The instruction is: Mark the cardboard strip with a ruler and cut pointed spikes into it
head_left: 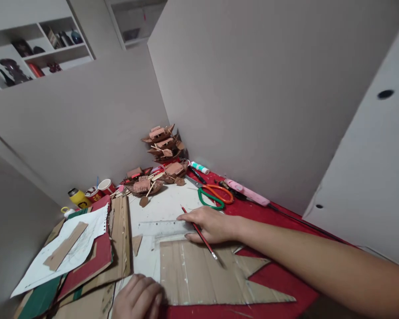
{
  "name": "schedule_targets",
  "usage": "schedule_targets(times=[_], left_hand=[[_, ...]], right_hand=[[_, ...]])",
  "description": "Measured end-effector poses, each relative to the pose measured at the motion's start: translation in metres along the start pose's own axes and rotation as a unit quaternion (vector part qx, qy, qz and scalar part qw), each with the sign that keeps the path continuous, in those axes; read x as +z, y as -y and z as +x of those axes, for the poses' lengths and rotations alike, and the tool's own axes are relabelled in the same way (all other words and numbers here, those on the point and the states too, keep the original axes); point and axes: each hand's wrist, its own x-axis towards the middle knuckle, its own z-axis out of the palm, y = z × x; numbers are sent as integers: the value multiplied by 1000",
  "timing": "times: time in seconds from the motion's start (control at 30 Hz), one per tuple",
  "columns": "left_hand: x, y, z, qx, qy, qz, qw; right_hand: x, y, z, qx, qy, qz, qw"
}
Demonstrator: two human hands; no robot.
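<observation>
A red and black pencil (pixel 204 239) slants through the fingers of my right hand (pixel 211 223), which also rests on a clear ruler (pixel 162 227) lying on the white surface. Just below the ruler lies a piece of brown cardboard (pixel 199 274) with pointed cuts along its right side. My left hand (pixel 138 297) is at the bottom, its fingers curled beside the cardboard's lower left corner; whatever its fingers may hold is hidden. A small cardboard triangle (pixel 137 244) lies to the left of the ruler.
Scissors with green and orange handles (pixel 216 196), a pink glue gun (pixel 248 191) and a glue stick (pixel 199 167) lie behind my right hand. Model boats (pixel 164 144) stand in the corner. Stacked cardboard and paper (pixel 83 235), cups (pixel 106 186) and a yellow bottle (pixel 79 198) are left.
</observation>
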Motion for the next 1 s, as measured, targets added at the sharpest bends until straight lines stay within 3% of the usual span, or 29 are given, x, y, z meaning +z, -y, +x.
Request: schedule_targets(times=[0.13,0.33,0.63,0.83,1.0], left_hand=[[-2,-2,7,9,85,-15,996],[10,4,-6,13,144,18,989],[21,13,-12,104,100,72,987],[6,-5,-5,47,147,16,988],[-3,-11,5,19,170,-24,985]], right_hand=[[-7,3,-2,10,2,0,1000],[-13,4,-3,29,3,-13,999],[-5,2,-6,9,22,3,1000],[-14,0,-13,35,42,-2,999],[-32,11,-18,66,111,-9,992]])
